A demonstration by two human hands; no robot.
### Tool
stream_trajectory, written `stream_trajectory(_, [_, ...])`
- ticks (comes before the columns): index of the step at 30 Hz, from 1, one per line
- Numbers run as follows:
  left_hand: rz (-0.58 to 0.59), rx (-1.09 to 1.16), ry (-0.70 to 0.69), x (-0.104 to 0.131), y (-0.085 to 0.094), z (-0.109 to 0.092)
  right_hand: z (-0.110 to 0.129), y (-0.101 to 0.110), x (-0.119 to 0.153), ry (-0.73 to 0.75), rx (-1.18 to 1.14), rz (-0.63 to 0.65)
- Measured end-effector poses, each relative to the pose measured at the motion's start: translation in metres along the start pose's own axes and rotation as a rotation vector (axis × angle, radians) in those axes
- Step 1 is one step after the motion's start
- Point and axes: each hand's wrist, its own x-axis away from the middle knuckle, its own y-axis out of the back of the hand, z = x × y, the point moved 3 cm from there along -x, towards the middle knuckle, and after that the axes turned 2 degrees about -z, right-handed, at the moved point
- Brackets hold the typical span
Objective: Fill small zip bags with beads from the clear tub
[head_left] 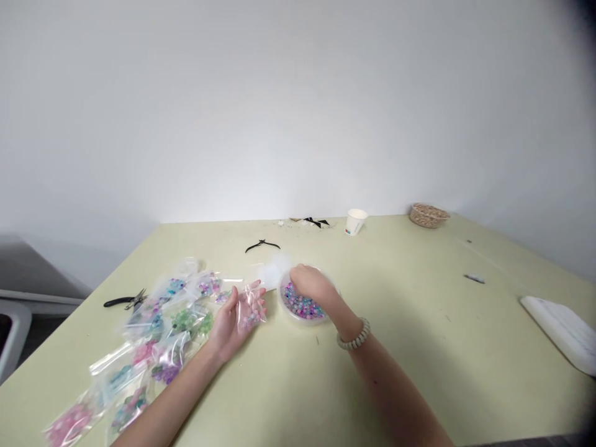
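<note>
Centrally on the worktop (395,279), a bowl (302,321) holds mixed beads (302,304); the right hand (314,283) reaches in, grip unclear. The left hand (226,328) grasps a bag (252,299) of pink beads (252,315). More bead bags (182,320) lie toward the left edge.

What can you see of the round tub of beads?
The round tub is shallow, whitish and translucent, apparently plastic, standing open and upright on the pale green table, to the right of the left hand. It holds loose pink, purple and blue beads. The right hand reaches in over its far side; the fingertips are hidden, so contact with the beads cannot be confirmed.
</note>
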Motion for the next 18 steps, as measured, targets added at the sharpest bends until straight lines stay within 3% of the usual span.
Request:
stream_trajectory(4, [0.018, -0.114, -0.029, 0.004, -0.004, 0.004, -0.004, 0.023, 0.014, 0.005, -0.032, -0.094])
stream_trajectory(8, [0.145, -0.255, -0.058, 0.009, -0.012, 0.011, 0.020, 0.054, 0.036, 0.388, -0.527, -0.333])
stream_trajectory(10, [0.215, -0.310, -0.073, 0.011, -0.014, 0.013, 0.032, 0.056, 0.039, 0.563, -0.721, -0.272])
stream_trajectory(12, [0.253, -0.344, -0.096, 0.012, -0.015, 0.012, 0.041, 0.049, 0.036, 0.632, -0.791, -0.174])
stream_trajectory(15, [0.260, -0.371, -0.116, 0.014, -0.015, 0.006, 0.045, 0.036, 0.027, 0.618, -0.794, -0.096])
stream_trajectory(18, [0.238, -0.376, -0.114, 0.015, -0.014, 0.001, 0.049, 0.029, 0.023, 0.601, -0.821, -0.098])
